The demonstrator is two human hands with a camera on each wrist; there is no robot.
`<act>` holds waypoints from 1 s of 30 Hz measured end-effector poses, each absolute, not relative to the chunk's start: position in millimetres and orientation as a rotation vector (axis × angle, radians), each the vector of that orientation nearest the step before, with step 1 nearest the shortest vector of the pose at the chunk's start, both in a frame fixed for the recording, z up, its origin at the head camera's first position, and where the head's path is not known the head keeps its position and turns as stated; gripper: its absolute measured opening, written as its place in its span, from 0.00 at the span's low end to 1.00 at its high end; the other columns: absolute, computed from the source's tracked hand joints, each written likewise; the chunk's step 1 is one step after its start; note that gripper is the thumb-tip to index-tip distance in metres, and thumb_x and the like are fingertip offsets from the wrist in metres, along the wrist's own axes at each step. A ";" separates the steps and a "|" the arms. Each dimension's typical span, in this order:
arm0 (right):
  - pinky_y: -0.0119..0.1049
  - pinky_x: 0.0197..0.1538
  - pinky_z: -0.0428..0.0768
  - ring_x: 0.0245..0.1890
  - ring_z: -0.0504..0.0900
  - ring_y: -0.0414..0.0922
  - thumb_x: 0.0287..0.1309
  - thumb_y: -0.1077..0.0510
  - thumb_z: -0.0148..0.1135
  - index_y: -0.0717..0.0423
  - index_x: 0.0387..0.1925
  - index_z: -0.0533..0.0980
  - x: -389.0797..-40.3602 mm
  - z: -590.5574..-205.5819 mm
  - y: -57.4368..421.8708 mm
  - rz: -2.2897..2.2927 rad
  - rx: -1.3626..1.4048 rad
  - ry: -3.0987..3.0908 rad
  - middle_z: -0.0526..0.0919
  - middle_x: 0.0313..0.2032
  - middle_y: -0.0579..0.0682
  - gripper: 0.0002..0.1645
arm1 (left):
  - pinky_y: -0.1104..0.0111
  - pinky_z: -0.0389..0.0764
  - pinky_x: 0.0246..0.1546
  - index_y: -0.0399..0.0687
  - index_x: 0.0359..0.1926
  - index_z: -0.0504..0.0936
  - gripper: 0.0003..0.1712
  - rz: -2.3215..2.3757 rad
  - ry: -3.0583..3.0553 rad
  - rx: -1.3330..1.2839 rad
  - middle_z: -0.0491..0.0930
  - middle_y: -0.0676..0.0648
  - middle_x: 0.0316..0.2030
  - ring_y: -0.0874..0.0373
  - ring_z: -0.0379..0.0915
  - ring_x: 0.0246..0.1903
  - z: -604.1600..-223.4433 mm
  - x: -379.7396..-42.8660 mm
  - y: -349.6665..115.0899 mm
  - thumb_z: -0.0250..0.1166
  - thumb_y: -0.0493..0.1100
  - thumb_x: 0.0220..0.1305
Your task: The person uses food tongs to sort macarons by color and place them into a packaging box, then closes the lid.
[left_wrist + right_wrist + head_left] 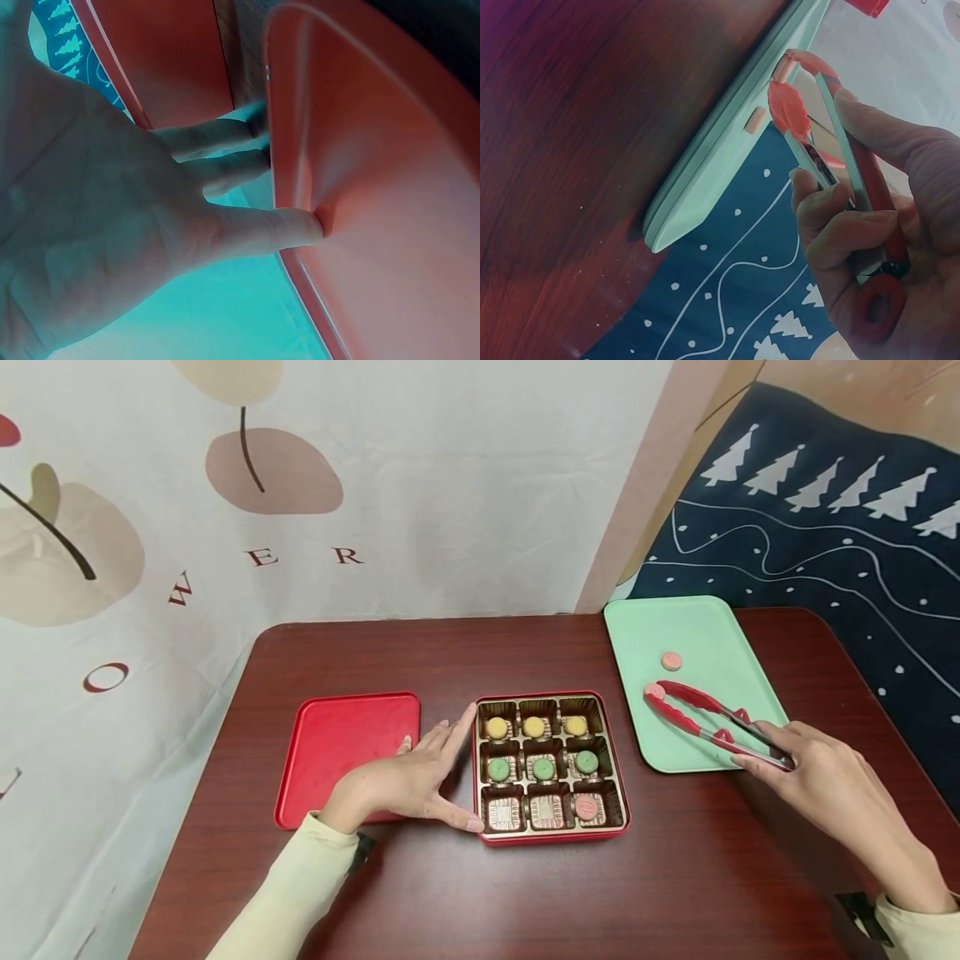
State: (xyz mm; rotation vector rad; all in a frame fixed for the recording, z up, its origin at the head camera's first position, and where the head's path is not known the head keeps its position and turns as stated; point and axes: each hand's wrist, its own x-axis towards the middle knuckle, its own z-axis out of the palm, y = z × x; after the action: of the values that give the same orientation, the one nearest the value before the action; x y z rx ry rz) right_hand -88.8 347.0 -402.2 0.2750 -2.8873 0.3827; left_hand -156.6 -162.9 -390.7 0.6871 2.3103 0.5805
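My right hand [832, 785] grips red-tipped metal tongs [693, 722] over the light green tray [720, 627]. At the tongs' tips is a round pink piece [655, 691]; in the right wrist view this pink piece [784, 67] sits between the red tips. A second pink piece [671, 661] lies on the tray behind it. My left hand [408, 781] spreads its thumb and forefinger against the left side of a red box [555, 839] with a gold compartment insert. Yellow pieces [534, 727] fill the back row, green pieces [543, 768] the middle row, and one pink piece [587, 807] the front right compartment.
A red lid [352, 735] lies left of the box, partly under my left hand. Brown table [465, 902] shows between box and tray. Behind stand a pale printed cloth [465, 485] and a dark blue cloth [810, 543] with white trees.
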 end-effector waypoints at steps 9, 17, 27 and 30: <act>0.41 0.25 0.67 0.27 0.72 0.51 0.44 0.61 0.88 0.76 0.56 0.83 -86.9 -402.0 348.7 0.376 0.280 -2.866 0.81 0.36 0.61 0.38 | 0.34 0.37 0.79 0.65 0.86 0.17 0.88 0.570 2.309 0.682 0.39 0.36 0.87 0.39 0.29 0.86 -390.3 -156.3 -162.2 0.79 0.76 0.55; 0.40 0.24 0.66 0.26 0.70 0.49 0.45 0.62 0.88 0.75 0.56 0.84 -83.5 -400.0 348.2 0.382 0.279 -2.848 0.81 0.36 0.59 0.37 | 0.34 0.37 0.79 0.65 0.86 0.17 0.87 0.575 2.311 0.685 0.40 0.36 0.87 0.38 0.30 0.85 -390.3 -156.3 -162.8 0.79 0.76 0.55; 0.35 0.23 0.63 0.24 0.65 0.41 0.44 0.61 0.89 0.72 0.57 0.85 -75.8 -390.7 342.5 0.416 0.307 -2.795 0.77 0.33 0.50 0.38 | 0.34 0.37 0.79 0.64 0.87 0.18 0.88 0.578 2.311 0.682 0.40 0.38 0.87 0.38 0.30 0.85 -390.2 -156.3 -163.3 0.79 0.76 0.54; 0.35 0.23 0.63 0.24 0.66 0.40 0.45 0.59 0.89 0.71 0.58 0.85 -73.5 -388.8 341.1 0.423 0.326 -2.779 0.79 0.35 0.50 0.38 | 0.33 0.37 0.79 0.63 0.87 0.18 0.88 0.579 2.313 0.684 0.40 0.37 0.87 0.38 0.30 0.85 -390.2 -155.9 -163.2 0.79 0.76 0.55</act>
State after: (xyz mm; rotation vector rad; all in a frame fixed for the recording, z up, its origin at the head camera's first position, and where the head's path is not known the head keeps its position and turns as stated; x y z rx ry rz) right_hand -73.5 341.1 -388.8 0.3261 -2.7786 0.4234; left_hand -155.9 -163.2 -390.2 0.6841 2.3125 0.5788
